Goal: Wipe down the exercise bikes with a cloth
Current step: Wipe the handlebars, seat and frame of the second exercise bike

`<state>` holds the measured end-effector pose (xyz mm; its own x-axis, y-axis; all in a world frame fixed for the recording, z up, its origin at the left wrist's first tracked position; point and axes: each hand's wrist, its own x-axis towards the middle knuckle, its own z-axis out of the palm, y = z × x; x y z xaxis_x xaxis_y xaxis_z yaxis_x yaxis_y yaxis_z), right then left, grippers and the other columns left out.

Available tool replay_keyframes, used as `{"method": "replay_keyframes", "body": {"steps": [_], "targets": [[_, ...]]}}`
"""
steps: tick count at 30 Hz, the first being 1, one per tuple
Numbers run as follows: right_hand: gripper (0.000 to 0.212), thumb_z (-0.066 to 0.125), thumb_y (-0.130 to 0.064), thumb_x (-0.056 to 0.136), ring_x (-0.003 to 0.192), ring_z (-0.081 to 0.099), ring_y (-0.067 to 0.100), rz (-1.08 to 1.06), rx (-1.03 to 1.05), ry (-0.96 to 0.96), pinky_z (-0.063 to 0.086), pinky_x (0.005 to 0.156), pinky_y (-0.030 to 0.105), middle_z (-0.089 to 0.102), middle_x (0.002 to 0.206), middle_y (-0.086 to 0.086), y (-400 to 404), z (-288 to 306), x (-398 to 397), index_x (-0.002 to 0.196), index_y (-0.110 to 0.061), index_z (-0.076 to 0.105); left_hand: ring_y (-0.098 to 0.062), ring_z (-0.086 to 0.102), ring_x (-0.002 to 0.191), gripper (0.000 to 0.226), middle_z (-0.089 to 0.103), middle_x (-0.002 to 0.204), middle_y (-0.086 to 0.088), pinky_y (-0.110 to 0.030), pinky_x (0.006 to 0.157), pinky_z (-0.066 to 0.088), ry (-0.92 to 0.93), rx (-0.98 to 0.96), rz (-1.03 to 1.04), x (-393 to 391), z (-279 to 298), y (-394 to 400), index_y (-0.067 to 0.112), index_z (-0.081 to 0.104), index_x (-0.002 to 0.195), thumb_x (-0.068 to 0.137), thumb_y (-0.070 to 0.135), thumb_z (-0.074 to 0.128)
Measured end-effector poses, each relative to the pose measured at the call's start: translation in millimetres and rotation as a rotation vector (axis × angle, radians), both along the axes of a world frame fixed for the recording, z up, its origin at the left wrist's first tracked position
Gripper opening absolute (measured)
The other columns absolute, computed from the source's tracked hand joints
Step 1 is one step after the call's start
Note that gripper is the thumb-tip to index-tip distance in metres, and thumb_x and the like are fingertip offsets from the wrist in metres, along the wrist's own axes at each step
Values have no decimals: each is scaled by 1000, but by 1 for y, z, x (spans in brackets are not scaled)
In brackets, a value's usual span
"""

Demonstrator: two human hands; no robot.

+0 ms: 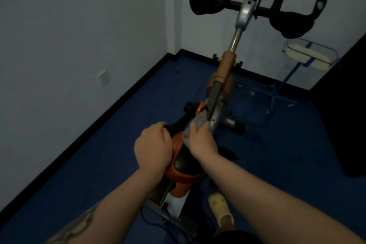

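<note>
**One bike, one cloth, two hands**

One exercise bike [221, 89] stands on blue floor [99, 154] — its saddle [183, 161] nearest. Left hand [153, 147] curls over the saddle's edge; right hand [202, 141] grips one grey cloth [199, 124] against the frame.

Open blue floor [122, 134] left of bike [215, 93] up to wall [69, 35]; right side crowded by wire stand [309, 55] and dark panel [344, 105]; handlebars [287, 16] block overhead ahead.
</note>
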<state>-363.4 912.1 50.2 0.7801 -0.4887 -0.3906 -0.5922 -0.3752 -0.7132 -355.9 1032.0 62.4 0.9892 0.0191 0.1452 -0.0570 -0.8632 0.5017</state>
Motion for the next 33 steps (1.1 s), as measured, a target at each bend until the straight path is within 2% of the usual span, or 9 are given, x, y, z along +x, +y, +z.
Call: {"method": "replay_keyframes", "body": {"steps": [3, 6, 10, 14, 17, 21, 24, 29, 33], "targets": [[61, 23, -49, 101, 118, 51, 35, -118, 62, 45, 42, 100, 43, 49, 138, 18, -1, 11, 18, 148, -10, 22, -19, 60, 102, 36, 66, 116, -2, -32, 79, 43, 2, -10, -49, 1, -1, 4, 18, 62, 125, 99, 22, 37], [59, 23, -52, 100, 116, 53, 32, -43, -64, 2, 46, 93, 42, 48, 139, 12, 11, 12, -21, 151, -24, 13, -19, 59, 105, 37, 65, 118, -3, -32, 82, 43, -8, -1, -120, 1, -5, 9, 16, 59, 127, 99, 24, 36], [64, 26, -56, 95, 129, 35, 22, 10, -170, -172, 43, 98, 40, 22, 150, 1, 56, 7, -89, 149, -38, -5, -18, 59, 101, 37, 66, 116, -2, -31, 76, 42, -13, -3, -108, 3, -6, 8, 17, 61, 125, 99, 23, 35], [66, 27, -48, 100, 137, 28, 28, 74, -385, -78, 39, 105, 43, 16, 156, 12, 46, 12, -54, 154, -22, 0, -21, 56, 105, 37, 63, 120, -2, -35, 78, 42, 39, -19, -145, 6, -6, 10, 20, 57, 128, 100, 23, 33], [65, 29, -42, 102, 144, 16, 31, 89, -388, 17, 30, 112, 44, 1, 160, 16, 33, 24, -21, 154, -16, -1, -21, 54, 105, 38, 60, 122, -3, -37, 77, 43, 93, -10, -215, 12, -4, 16, 21, 53, 130, 101, 26, 29], [68, 28, -43, 100, 147, 5, 28, 206, -636, -124, 15, 120, 44, -9, 160, 17, 66, 12, -65, 154, -12, 2, -17, 54, 105, 38, 61, 121, 0, -34, 77, 44, 75, -77, -227, 13, -6, 20, 23, 55, 129, 100, 25, 31], [67, 24, -43, 100, 148, -5, 26, 285, -643, -108, 4, 121, 44, -15, 160, 14, 64, 6, -70, 154, -14, -4, -15, 56, 107, 39, 64, 121, 3, -30, 79, 43, 79, -200, -165, 10, -8, 20, 26, 60, 128, 98, 19, 36], [64, 26, -36, 104, 147, 3, 32, 219, -513, 105, 20, 116, 49, -16, 159, 17, 43, 31, -6, 154, -13, -7, -12, 54, 109, 38, 63, 121, 4, -26, 81, 39, 106, -320, -148, 11, -9, 25, 28, 63, 123, 97, 16, 39], [66, 25, -40, 101, 147, 3, 32, 259, -617, 48, 19, 116, 51, -12, 160, 16, 63, 22, -41, 153, -16, -8, -11, 55, 108, 39, 64, 120, 6, -31, 84, 45, 101, -305, -175, 12, -10, 25, 28, 62, 123, 97, 16, 36]]}}
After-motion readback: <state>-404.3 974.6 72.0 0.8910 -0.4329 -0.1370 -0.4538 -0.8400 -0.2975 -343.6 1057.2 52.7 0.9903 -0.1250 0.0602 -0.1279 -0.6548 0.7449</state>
